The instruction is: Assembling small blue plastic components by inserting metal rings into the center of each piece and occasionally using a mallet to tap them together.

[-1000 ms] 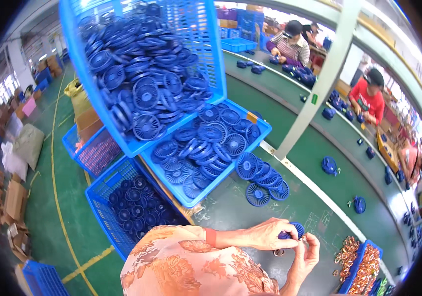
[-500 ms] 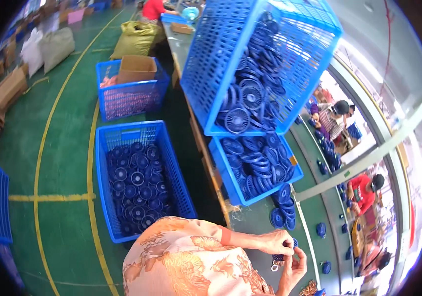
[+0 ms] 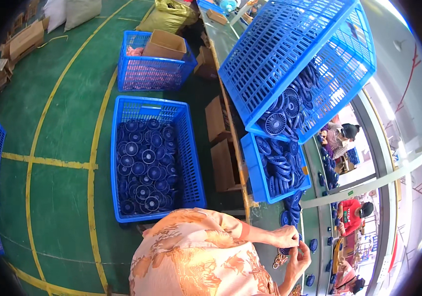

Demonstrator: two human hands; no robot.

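Left hand [image 3: 287, 237] bent over, fingertips pinching a blue slotted disc [image 3: 300, 237], mostly hidden by the fingers. Right hand [image 3: 300, 259] raised to meet it, thumb and fingertips at the disc; whether they grip it, cannot tell. Dark blue part [image 3: 284, 250] just left of the right fingers; held or resting, cannot tell. Copper-coloured rings [image 3: 278, 262] near, on the hands' left.

Since a second ago: hands remain together at the disc; view swung left, floor crates now fuller in sight, the blue bin of rings at the right gone from it.

Grey-green bench [image 3: 262, 217] under the hands. Loose discs [image 3: 292, 209] overlap just beyond them, then a shallow blue tray [image 3: 270, 199] of discs, a tall blue crate [image 3: 290, 49] tipped over it. Right of the hands, a conveyor [image 3: 322, 224] carries blue pieces; co-workers sit past it, one in a red shirt [image 3: 351, 215].

Bench's worn edge [image 3: 243, 185] runs left of the hands. Past it, a floor crate [image 3: 191, 158] of round blue parts, then green floor [image 3: 67, 128] with yellow lines. Narrow strip of benchtop between hands and tray.
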